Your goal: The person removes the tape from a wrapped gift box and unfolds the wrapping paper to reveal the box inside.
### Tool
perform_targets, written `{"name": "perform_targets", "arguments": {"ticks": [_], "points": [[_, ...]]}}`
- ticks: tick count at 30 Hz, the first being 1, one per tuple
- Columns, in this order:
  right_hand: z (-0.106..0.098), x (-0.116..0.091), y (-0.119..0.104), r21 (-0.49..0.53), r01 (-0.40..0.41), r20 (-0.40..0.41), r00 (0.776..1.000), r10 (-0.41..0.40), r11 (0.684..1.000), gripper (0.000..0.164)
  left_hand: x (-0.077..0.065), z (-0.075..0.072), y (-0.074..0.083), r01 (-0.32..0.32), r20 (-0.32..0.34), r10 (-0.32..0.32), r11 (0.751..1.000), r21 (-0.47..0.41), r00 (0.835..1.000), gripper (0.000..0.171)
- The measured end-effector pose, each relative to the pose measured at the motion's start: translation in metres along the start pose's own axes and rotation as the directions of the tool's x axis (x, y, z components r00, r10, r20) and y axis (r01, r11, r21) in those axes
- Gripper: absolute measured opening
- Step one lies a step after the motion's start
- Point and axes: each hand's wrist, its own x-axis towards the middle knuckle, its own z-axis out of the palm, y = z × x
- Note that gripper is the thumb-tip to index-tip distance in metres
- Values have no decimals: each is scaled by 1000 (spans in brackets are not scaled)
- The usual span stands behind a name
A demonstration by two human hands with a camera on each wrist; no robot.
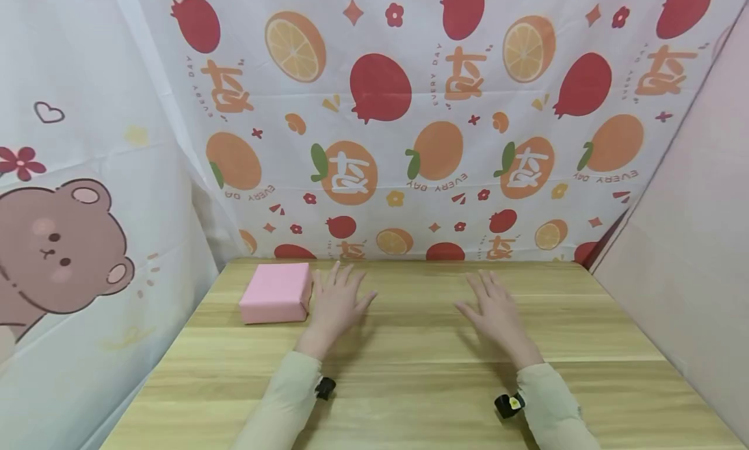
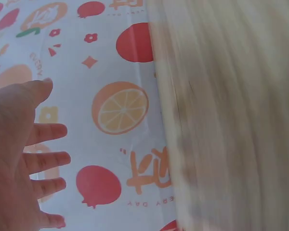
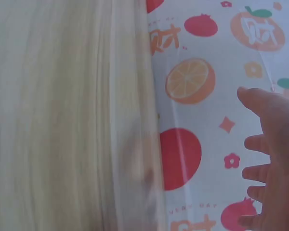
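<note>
While the left hand [image 1: 337,305] spreads its fingers just beside the pink box [image 1: 277,292], which sits near the far left corner of the wooden table [image 1: 409,378], the right hand [image 1: 496,312], its fingers likewise spread, is over the table, well apart from the box; whether the left hand touches the box is unclear.

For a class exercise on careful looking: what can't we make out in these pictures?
- Head view: the pink box's back and underside, hidden by its own top and front.
- Head view: the printed bear's left part, cut off by the left edge.
- Left wrist view: part of the left hand, cut off by the left edge.
- Right wrist view: part of the right hand, cut off by the right edge.
</note>
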Motion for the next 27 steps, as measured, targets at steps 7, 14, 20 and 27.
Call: {"name": "perform_targets", "arguments": {"ticks": [7,14,20,27], "points": [[10,10,-24,-28,70,-44,996,-71,997,70,-18,-13,-21,-57,-94,60,998,36,994,48],[24,19,-52,-35,144,-23,989,-145,989,67,-34,-24,-47,-90,-133,97,994,58,986,46],[31,22,-82,-12,199,15,980,-199,980,66,-47,-36,-69,-107,-135,115,992,67,984,48],[44,30,-124,-43,277,71,959,-274,960,66,-59,-46,-100,-57,-107,65,995,76,992,51]]}}
